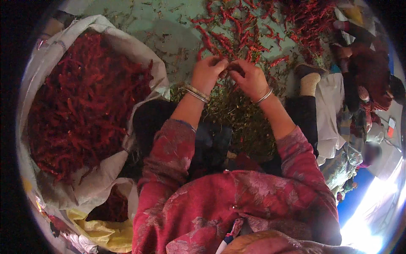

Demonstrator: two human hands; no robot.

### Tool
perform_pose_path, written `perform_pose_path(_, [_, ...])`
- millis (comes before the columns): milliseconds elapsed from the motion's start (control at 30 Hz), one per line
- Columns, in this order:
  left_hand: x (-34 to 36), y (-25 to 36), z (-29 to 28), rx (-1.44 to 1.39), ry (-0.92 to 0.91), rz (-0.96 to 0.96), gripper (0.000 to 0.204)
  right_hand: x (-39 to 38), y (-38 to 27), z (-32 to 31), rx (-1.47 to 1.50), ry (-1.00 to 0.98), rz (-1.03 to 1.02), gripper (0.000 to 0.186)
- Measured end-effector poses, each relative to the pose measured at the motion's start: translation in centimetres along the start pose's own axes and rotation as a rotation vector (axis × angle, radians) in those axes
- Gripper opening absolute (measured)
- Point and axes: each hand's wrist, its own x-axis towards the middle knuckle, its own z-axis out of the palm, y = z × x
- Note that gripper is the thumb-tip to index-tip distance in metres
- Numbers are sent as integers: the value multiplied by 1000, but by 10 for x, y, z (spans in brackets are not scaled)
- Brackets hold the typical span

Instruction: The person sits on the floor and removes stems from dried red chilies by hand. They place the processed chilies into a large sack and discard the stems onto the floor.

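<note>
My left hand (207, 76) and my right hand (247, 80) meet over my lap, fingertips pinched close together around something small and dark that I cannot make out clearly. Just beyond them, loose dried red chilies (230, 40) lie scattered on the pale green floor (169, 29). Below my hands is a pile of dry stems and plant scraps (237, 112). To my left stands a large open white sack (61, 190) filled with dried red chilies (86, 103).
A denser chili heap (304, 25) lies at the upper right. A co-worker (368, 72) sits at the right. A yellow bag (99, 233) with dark red contents is at lower left. Pale cloth (327, 114) lies by my right leg. Another person's arm (55, 25) shows at upper left.
</note>
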Motion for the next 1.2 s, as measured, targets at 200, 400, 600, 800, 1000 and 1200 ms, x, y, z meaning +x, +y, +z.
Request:
perform_pose_path(200, [10,-10,-6,-201,-34,-38,17,-3,-10,-2,-15,-34,43,19])
perform_pose_path(400, [24,-21,-11,-516,-102,-207,12,-4,-25,-8,205,-154,109,17])
perform_pose_path(600, [54,-18,-29,-682,84,-161,9,-17,-40,-23,356,-518,28,15])
perform_pose_path(800, [46,-9,-19,-417,41,-126,8,56,37,-27,-81,68,128,23])
perform_pose_path(1000, [43,-7,-14,-356,-4,-149,8,109,76,-3,-535,-6,321,36])
perform_pose_path(1200, [43,-11,-14,-348,-44,-141,14,106,83,0,-309,108,333,32])
